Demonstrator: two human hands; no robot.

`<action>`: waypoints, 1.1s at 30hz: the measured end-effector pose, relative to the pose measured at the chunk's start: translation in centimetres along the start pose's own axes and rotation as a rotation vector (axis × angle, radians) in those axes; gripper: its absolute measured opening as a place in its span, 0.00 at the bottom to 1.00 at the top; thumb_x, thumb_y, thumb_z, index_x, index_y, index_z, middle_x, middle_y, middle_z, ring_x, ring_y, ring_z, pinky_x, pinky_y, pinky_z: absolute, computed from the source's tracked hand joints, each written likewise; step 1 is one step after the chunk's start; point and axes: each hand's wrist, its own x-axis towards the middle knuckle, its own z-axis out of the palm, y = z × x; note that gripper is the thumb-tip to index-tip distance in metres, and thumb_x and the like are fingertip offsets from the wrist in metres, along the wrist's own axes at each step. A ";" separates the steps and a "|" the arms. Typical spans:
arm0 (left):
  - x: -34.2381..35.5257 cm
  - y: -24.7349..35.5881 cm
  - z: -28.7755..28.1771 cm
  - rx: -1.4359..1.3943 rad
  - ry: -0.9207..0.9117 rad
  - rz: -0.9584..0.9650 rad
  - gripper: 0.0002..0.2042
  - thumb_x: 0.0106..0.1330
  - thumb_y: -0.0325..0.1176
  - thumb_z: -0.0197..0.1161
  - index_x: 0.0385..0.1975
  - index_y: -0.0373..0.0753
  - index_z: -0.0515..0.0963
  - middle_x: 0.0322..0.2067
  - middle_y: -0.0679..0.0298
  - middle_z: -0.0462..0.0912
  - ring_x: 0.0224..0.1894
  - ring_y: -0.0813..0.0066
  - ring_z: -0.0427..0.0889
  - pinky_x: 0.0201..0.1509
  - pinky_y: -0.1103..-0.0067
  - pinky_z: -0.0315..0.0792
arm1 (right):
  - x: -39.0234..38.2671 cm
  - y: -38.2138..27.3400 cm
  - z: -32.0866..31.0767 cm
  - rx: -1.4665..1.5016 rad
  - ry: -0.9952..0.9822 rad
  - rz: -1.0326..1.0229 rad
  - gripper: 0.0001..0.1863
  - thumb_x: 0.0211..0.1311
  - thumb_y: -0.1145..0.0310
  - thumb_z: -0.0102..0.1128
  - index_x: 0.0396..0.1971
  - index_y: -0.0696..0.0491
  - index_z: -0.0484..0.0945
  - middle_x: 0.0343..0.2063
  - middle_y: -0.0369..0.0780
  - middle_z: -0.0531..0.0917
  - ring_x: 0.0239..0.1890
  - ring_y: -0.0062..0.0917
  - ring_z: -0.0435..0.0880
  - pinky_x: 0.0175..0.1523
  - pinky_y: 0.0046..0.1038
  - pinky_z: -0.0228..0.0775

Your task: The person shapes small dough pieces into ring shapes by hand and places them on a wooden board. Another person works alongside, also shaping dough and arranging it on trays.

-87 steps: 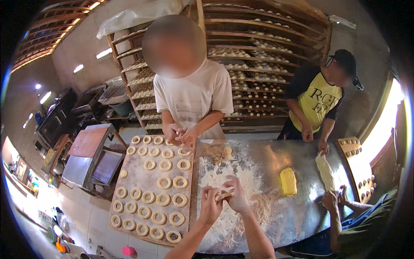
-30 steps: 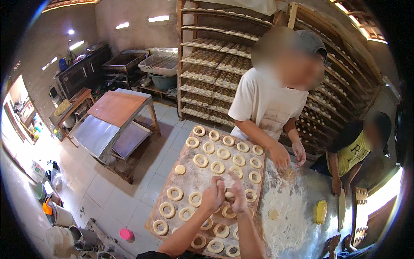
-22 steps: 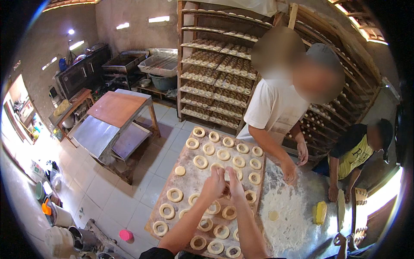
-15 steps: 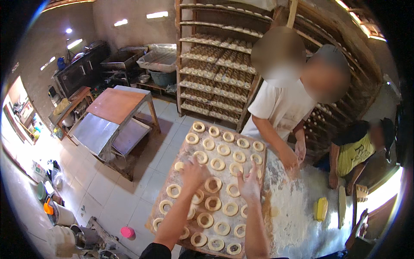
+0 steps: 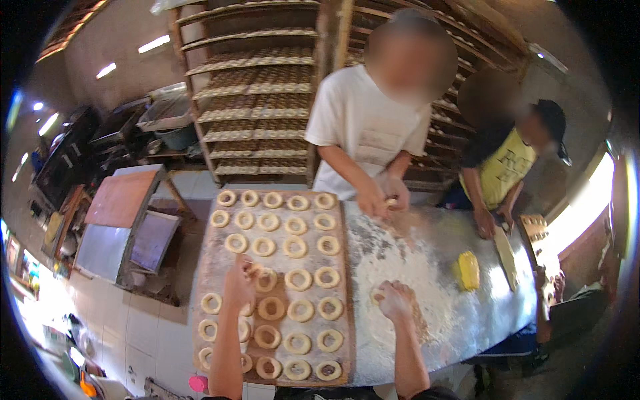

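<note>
Rows of pale dough rings (image 5: 298, 279) lie on a floured wooden board (image 5: 207, 267) in front of me. Over its left part, my left hand (image 5: 239, 283) is closed, fingertips pinched on what looks like a dough ring (image 5: 253, 270). Beside the board, my right hand (image 5: 396, 300) rests low over the floury metal table (image 5: 433, 233). Its fingers curl around a small pale piece of dough (image 5: 375, 295), mostly hidden by the hand. Across the table, a person in a white shirt (image 5: 373, 127) holds a bit of dough between both hands (image 5: 390, 200).
A yellow block (image 5: 469, 271) sits on the table's right side. Near it, a person in a yellow-and-dark shirt (image 5: 503, 160) handles a long flat strip (image 5: 507, 257). Tall racks (image 5: 257, 87) of filled trays stand behind. A low table (image 5: 110, 227) is at left.
The view has turned right. My right hand has left the rings on the board and come down on the floured table. My left hand stays over the board's left part.
</note>
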 end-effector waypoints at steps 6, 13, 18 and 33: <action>-4.0 10.8 19.2 -0.091 -0.624 0.243 0.17 0.63 0.34 0.67 0.51 0.39 0.76 0.43 0.49 0.84 0.46 0.49 0.84 0.48 0.63 0.77 | 0.5 4.0 -0.8 0.644 -0.163 0.014 0.22 0.59 0.67 0.70 0.51 0.52 0.73 0.39 0.45 0.83 0.42 0.37 0.82 0.49 0.38 0.75; -6.9 16.0 26.1 -0.041 -0.159 0.409 0.10 0.72 0.35 0.60 0.48 0.38 0.78 0.37 0.48 0.81 0.41 0.43 0.79 0.47 0.59 0.75 | -1.4 9.4 -3.6 1.287 -0.103 -0.090 0.32 0.61 0.78 0.68 0.61 0.54 0.61 0.40 0.46 0.83 0.40 0.26 0.82 0.43 0.29 0.77; -10.2 22.2 24.2 -0.353 -0.374 -0.032 0.16 0.71 0.40 0.65 0.47 0.32 0.81 0.37 0.54 0.87 0.39 0.64 0.88 0.45 0.73 0.79 | -2.5 10.1 -5.2 1.584 -0.170 -0.257 0.33 0.62 0.81 0.65 0.63 0.54 0.57 0.42 0.46 0.82 0.42 0.27 0.82 0.44 0.30 0.77; -12.9 26.6 23.2 -0.040 0.161 0.362 0.14 0.57 0.18 0.67 0.42 0.34 0.76 0.37 0.55 0.79 0.43 0.56 0.81 0.48 0.72 0.75 | -1.7 6.2 -6.9 1.089 0.115 -0.482 0.35 0.54 0.76 0.68 0.63 0.55 0.63 0.48 0.44 0.77 0.48 0.30 0.77 0.53 0.31 0.71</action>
